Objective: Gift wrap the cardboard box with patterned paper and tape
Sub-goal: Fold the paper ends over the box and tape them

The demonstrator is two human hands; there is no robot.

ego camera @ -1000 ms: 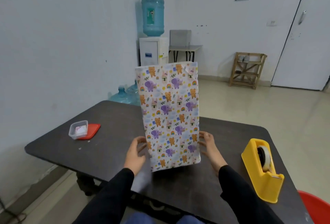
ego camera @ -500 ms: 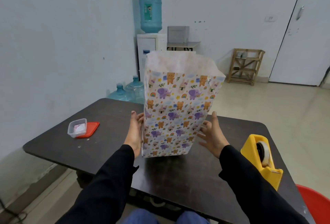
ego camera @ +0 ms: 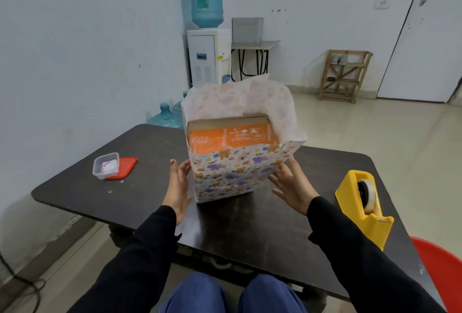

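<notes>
The box top shows now; a moment ago the paper hid it. The cardboard box (ego camera: 230, 135) stands tall on the dark table (ego camera: 125, 187), right between both hands. Thin patterned paper (ego camera: 232, 175) sticks up loose past its orange top. The left hand (ego camera: 178, 187) lies flat on the paper, fingers straight. The right hand (ego camera: 291, 185) has spread fingers just beside it. The hard yellow tape dispenser (ego camera: 362, 202) is nearer that hand.

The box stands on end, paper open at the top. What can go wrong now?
1. The box stands tall; the left hand and right hand are open beside it, gripping nothing, so it may tip.
2. The paper rises loose above the box and may crease when folded.
3. The tape dispenser sits apart at the right; reaching there may let folds open.
</notes>
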